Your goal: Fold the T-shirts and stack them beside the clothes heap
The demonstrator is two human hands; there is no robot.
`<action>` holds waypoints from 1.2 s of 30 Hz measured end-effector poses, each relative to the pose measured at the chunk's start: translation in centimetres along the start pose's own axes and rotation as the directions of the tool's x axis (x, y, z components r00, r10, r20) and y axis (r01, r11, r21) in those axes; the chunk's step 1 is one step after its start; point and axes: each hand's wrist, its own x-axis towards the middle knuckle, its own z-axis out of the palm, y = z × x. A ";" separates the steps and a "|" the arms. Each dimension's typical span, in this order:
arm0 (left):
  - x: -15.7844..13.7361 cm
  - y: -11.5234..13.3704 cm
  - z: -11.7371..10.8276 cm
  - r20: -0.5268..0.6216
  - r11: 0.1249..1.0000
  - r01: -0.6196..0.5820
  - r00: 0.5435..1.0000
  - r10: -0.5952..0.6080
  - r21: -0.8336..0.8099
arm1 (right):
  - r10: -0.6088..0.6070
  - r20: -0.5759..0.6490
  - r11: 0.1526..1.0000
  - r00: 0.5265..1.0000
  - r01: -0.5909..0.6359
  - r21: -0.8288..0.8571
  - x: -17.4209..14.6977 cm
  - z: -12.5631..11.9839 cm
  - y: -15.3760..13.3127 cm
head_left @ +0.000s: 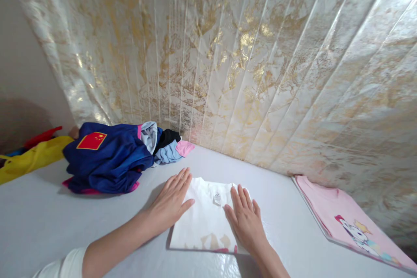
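White shirt [206, 219] lies folded on a pale surface [35, 230]; left hand [173, 202] is flat along its left edge, thumb stuck out; right hand [246, 217] is flat on its right side, fingers a bit spread. Messy clothes pile [112, 163] sits left of the shirt; pink top [329, 204]'s well off right.

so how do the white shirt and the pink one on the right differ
The white shirt lies under the left hand and right hand; the pink shirt has no hand on it. The white shirt bears a beige and red print; the pink shirt bears a cartoon dog and a star. Both are laid flat, printed side up.
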 end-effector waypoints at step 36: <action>3.0 0.7 2.1 -0.008 0.955 0.288 0.958 -0.288 0.075 | 0.253 -0.244 0.956 0.936 -0.203 0.212 2.7 0.8 3.1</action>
